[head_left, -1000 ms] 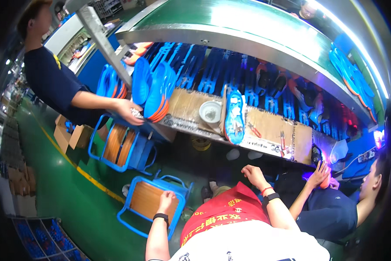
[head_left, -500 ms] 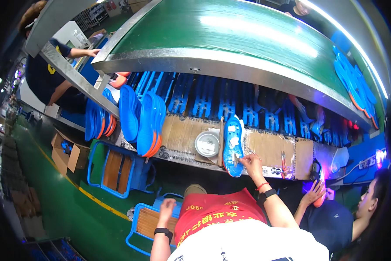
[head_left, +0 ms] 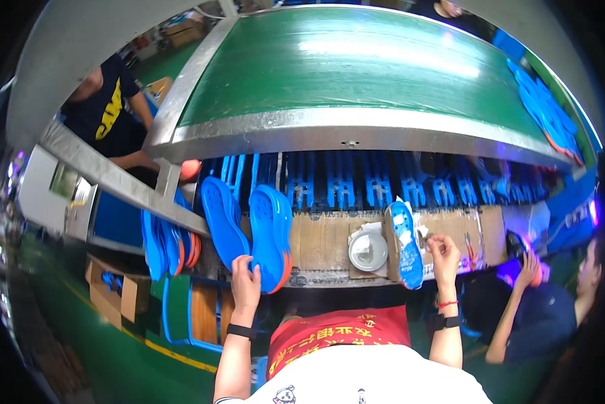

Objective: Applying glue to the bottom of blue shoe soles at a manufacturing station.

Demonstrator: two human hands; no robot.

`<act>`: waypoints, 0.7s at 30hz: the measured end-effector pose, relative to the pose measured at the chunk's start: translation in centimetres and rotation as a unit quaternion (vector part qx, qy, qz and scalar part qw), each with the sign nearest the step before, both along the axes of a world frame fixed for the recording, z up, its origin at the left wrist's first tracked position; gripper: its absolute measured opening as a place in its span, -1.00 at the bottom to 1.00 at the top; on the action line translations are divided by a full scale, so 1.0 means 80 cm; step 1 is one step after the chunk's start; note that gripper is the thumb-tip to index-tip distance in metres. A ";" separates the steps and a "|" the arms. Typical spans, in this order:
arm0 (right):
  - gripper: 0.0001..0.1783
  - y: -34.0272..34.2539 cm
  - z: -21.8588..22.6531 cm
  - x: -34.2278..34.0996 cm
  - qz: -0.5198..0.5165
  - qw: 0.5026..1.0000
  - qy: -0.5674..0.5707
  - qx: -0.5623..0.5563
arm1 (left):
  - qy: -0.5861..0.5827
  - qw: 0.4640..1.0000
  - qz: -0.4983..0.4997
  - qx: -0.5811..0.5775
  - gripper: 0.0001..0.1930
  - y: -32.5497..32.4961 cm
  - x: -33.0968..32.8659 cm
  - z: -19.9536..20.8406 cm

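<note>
Patched sole: the blue sole [head_left: 411,264] sits on the counter [head_left: 319,236], just right of the white bowl [head_left: 382,256], long edge beside a brown board. White bits already on it, so partway along I'd say, but no clue if that's all of them.
Soles at left: the orange-edged sole [head_left: 270,222] and the blue one beside it [head_left: 220,212] show no white bits on top, so I'd guess nothing's done on those yet.
Left hand: hand [head_left: 246,288] reaching forward, fingers bent at the near ends of those two. Looks like contact, can't tell if it's an actual grip.
Right hand: hand [head_left: 445,259] raised just beside the patched sole, wrist below, fingers curled with tips close together. Something small and pale is right there; can't tell if it's pinched.
</note>
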State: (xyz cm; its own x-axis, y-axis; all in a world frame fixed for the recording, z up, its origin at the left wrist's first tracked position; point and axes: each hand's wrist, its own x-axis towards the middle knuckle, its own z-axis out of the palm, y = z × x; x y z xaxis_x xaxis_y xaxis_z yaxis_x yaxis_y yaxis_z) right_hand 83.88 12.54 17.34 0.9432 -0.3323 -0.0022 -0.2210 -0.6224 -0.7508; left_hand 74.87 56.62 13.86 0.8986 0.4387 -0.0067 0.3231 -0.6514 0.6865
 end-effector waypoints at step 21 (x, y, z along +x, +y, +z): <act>-0.90 0.201 -0.057 -0.032 0.115 0.961 0.054 -0.246 | 0.015 0.975 -0.218 0.043 -0.76 0.084 0.053 -0.023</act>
